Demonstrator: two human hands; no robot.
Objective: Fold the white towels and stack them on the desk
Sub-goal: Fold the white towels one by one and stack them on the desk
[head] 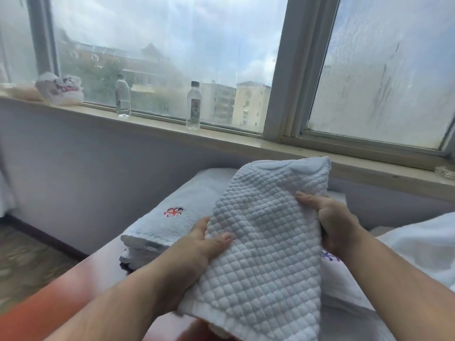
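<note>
I hold a folded white waffle-textured towel (266,237) up above the reddish-brown desk (81,274), tilted with its far end raised. My left hand (206,239) grips its left edge, thumb on top. My right hand (332,222) grips its right edge, fingers curled round it. Behind it on the desk lies a stack of folded white towels (172,225), the top one with a red embroidered mark. Another white towel (344,286) with a purple mark lies under my right forearm.
A window sill (221,140) runs behind the desk with two water bottles (122,98) (193,105) and a white plastic bag (61,91). White bedding (423,249) is at the right. Patterned floor (27,262) lies to the left.
</note>
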